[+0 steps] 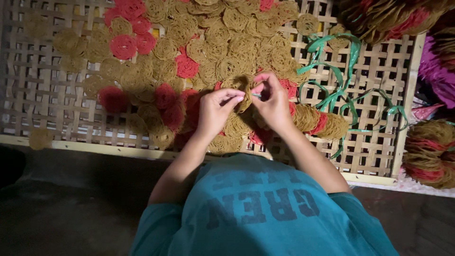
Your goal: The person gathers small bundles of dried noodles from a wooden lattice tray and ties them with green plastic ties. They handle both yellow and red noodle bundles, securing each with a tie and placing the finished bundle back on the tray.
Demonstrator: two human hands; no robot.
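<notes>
My left hand [215,111] and my right hand [274,102] meet above a woven bamboo tray [42,95]. Between them they hold a small stack of tan noodle-like discs [239,85]. The fingertips of my right hand pinch the end of a thin green plastic strip [256,95] against the stack, and my left thumb and fingers press on the stack from the left. Just under my hands lie more stacked tan and red discs [315,121].
Many loose tan discs [227,42] and red discs [123,46] cover the tray's far half. Green plastic strips [332,71] lie tangled at the right. Tied bundles of discs [429,151] sit beyond the tray's right edge and another bundle [384,16] at the top right.
</notes>
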